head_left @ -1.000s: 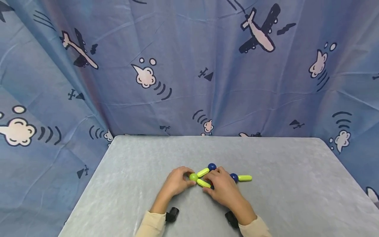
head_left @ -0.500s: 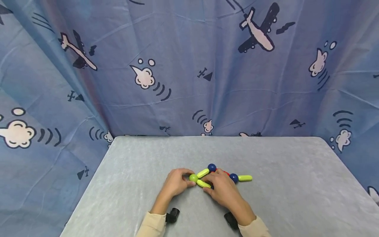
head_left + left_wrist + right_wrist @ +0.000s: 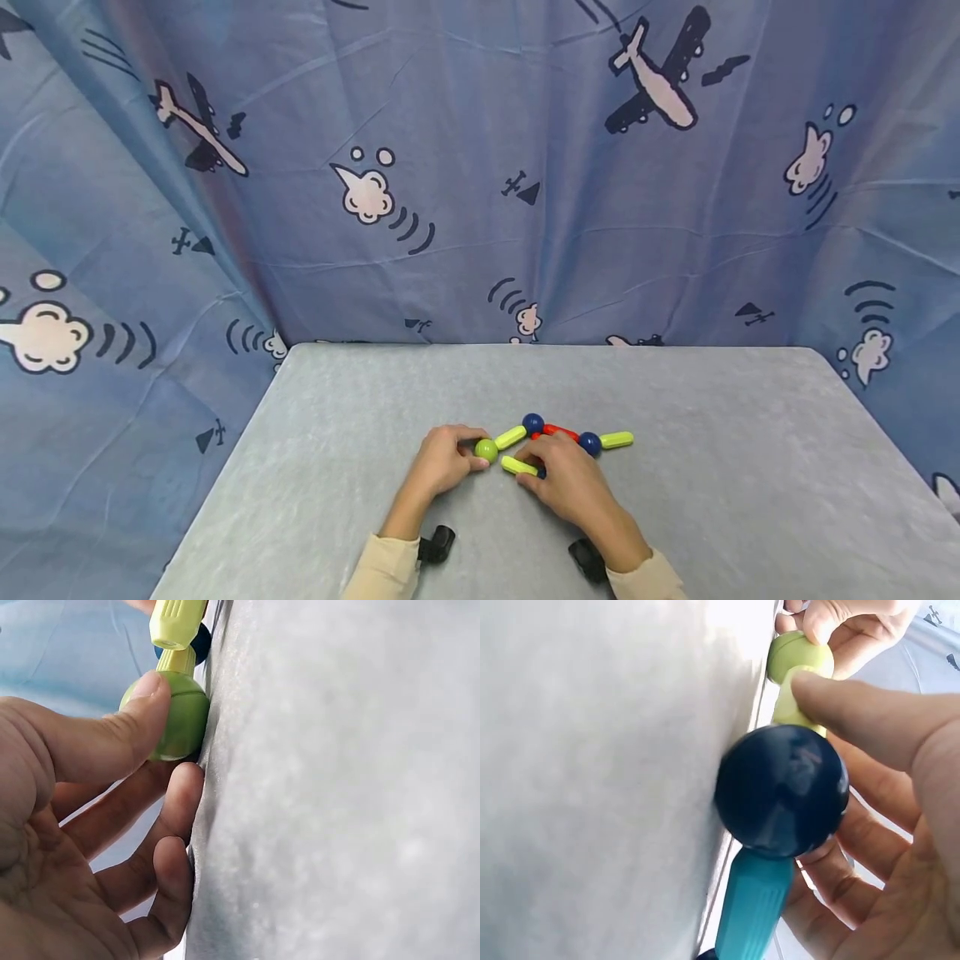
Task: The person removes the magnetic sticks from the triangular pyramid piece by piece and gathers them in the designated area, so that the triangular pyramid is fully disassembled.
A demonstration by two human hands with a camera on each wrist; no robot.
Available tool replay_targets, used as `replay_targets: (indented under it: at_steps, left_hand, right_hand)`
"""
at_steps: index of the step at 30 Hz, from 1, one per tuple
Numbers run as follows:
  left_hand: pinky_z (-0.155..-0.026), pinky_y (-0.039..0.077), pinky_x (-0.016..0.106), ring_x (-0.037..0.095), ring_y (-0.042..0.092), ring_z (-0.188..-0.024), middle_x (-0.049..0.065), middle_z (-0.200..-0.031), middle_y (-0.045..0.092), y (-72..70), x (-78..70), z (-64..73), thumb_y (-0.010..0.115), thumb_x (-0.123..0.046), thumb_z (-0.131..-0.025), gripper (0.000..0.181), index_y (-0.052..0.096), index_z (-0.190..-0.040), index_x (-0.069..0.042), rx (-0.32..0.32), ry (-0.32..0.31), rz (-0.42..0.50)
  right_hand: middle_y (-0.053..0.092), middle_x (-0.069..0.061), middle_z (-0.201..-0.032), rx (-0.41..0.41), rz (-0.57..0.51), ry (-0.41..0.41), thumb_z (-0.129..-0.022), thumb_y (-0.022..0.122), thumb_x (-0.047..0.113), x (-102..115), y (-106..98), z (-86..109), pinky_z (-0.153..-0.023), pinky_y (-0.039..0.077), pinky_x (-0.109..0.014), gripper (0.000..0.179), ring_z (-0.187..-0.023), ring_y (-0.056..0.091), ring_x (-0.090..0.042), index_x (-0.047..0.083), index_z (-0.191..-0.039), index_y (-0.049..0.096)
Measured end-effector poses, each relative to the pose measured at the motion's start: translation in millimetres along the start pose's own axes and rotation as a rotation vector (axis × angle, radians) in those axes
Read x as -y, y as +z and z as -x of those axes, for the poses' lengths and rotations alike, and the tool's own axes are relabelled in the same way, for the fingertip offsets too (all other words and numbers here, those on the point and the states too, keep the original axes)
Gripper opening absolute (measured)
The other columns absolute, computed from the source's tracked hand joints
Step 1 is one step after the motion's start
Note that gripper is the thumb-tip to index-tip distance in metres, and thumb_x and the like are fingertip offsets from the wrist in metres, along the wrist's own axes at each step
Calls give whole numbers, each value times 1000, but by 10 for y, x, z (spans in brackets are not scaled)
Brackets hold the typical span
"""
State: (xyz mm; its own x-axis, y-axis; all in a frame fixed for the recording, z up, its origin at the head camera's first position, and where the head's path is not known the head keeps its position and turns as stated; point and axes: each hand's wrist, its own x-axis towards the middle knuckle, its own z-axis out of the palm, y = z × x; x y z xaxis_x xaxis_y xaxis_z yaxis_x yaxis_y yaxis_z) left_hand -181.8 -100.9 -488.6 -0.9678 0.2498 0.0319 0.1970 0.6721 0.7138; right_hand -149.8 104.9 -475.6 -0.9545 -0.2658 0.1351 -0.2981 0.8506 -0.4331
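Note:
My left hand (image 3: 442,462) pinches a lime-green ball (image 3: 486,451) between thumb and fingers. From that ball a yellow-green magnetic stick (image 3: 511,437) runs up to a dark blue ball (image 3: 533,424). My right hand (image 3: 566,475) pinches a second yellow-green stick (image 3: 518,466), whose near end stands slightly apart from the green ball. In the right wrist view, a large dark blue ball (image 3: 780,791) joins this stick, and a teal stick (image 3: 754,907) continues from the ball. Part of the assembly is hidden under my right hand.
A red stick (image 3: 561,432) links the far blue ball towards another blue ball (image 3: 589,444) on the right. A further yellow-green stick (image 3: 617,439) points outward from there. The grey-white table (image 3: 360,400) ends at a blue patterned curtain (image 3: 450,275).
The stick in my right hand has come away from the green ball, leaving a small gap. The green ball shifted slightly left, and the far right stick now tilts upward.

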Motion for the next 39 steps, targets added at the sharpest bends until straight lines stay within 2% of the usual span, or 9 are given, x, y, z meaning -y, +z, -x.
replay_targets:
  at_steps: [8, 19, 23, 29, 33, 39]
  left_hand:
    - [-58, 45, 22, 4, 53, -62, -1, -86, 72, 4, -10, 11, 87, -18, -75, 30, 78, -103, -17, 7, -11, 24]
    - [-58, 44, 22, 3, 53, -62, -1, -86, 72, 4, -13, 19, 86, -18, -75, 30, 78, -104, -17, 2, -5, 20]
    - [-57, 43, 21, 4, 51, -61, 0, -85, 71, 18, -18, 29, 86, -16, -76, 30, 78, -105, -16, 1, 0, 17]
    - [-58, 42, 21, 4, 50, -62, 0, -83, 69, 58, -24, 33, 84, -16, -77, 30, 78, -107, -16, 26, 20, 18]
    - [-58, 42, 21, 3, 49, -62, 0, -81, 69, 61, -25, 25, 85, -16, -77, 29, 78, -105, -16, 9, 28, -3]
    - [-59, 42, 20, 1, 48, -62, -2, -82, 70, 57, -21, 15, 85, -17, -77, 29, 78, -105, -17, 3, 53, -19]
  right_hand:
    - [58, 17, -76, -13, 5, -4, -74, 88, 27, 23, 6, -7, -67, 43, -23, 21, -73, 47, -1, 24, -89, 75]
    - [60, 15, -77, -40, 28, 10, -74, 88, 28, 65, 27, 1, -66, 44, -23, 21, -74, 49, -2, 23, -90, 75]
    - [60, 15, -78, -21, 26, 26, -75, 88, 28, 81, 24, 16, -67, 45, -24, 22, -75, 49, -2, 23, -93, 76]
    - [64, 13, -86, 53, -18, 21, -78, 85, 25, 87, -39, 29, -67, 47, -24, 22, -78, 54, -2, 22, -98, 76]
    - [66, 11, -87, 83, -50, 9, -80, 84, 25, 80, -95, -2, -67, 48, -25, 22, -77, 58, -3, 22, -100, 75]
    - [66, 12, -86, 89, 16, 19, -77, 86, 28, 113, -58, -15, -68, 49, -27, 26, -78, 56, -4, 21, -100, 76]
